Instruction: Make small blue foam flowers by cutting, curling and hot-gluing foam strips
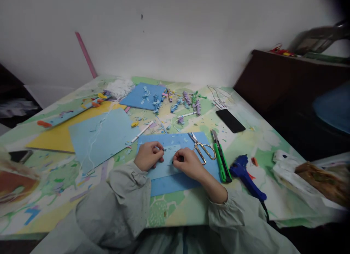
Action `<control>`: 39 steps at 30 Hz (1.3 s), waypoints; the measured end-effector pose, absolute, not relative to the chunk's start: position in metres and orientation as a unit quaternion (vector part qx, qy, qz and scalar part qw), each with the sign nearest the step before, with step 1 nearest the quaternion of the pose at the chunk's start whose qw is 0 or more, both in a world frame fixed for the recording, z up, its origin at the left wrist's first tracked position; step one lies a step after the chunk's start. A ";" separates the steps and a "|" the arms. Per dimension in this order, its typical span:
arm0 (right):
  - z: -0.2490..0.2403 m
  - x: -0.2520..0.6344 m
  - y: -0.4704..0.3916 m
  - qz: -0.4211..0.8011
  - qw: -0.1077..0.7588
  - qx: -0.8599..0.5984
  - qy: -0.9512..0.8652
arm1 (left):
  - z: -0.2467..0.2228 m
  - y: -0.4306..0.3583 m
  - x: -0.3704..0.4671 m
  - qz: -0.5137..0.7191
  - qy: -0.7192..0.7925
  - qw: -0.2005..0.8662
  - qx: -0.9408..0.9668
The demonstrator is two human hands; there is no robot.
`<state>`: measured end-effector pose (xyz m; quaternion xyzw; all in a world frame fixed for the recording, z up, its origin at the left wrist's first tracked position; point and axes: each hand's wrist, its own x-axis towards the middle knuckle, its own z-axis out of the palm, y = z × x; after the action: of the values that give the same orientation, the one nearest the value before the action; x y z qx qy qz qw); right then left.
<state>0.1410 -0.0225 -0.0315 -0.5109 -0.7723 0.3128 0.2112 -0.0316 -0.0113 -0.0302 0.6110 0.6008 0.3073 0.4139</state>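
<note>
My left hand (pixel 149 156) is closed in a pinch over a light blue foam sheet (pixel 164 170). To its right, my right hand (pixel 187 162) is curled with thumb and fingertips together above the same sheet. Whatever either pinch holds is too small to make out. Under the light blue piece lies a larger, darker blue foam sheet (pixel 175 186). Gold-handled scissors (pixel 201 148) rest on its upper right part, blades slightly apart. A green utility knife (pixel 221 159) lies along its right edge, blade end pointing away from me.
A blue glue gun (pixel 247 177) lies right of the knife, its cord running off the front edge. A black phone (pixel 230 120) is farther back. Small foam figures (pixel 186 99) and a blue sheet (pixel 136 97) lie near the wall. Light blue (pixel 109 133) and yellow sheets (pixel 49 141) cover the left.
</note>
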 end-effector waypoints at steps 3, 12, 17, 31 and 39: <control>-0.027 0.144 -0.020 0.323 0.167 -0.498 -0.787 | -0.026 -0.012 -0.034 0.323 0.592 0.412 0.612; -0.006 0.146 -0.025 0.295 0.098 -0.508 -0.803 | -0.017 -0.050 -0.044 0.373 0.578 0.497 0.529; -0.004 0.148 -0.038 0.272 0.088 -0.529 -0.799 | -0.016 -0.074 -0.038 0.347 0.591 0.513 0.517; -0.015 0.191 -0.090 0.224 0.335 -0.585 -0.704 | -0.030 -0.075 -0.027 0.302 0.599 0.429 0.606; -0.023 0.241 -0.118 -0.044 0.415 -0.696 -0.584 | -0.027 -0.078 -0.025 0.319 0.535 0.398 0.673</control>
<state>0.2410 -0.1179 -0.0229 -0.6964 -0.5838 -0.0435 0.4150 -0.0253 -0.0780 -0.0269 0.6731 0.5355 0.3189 0.3981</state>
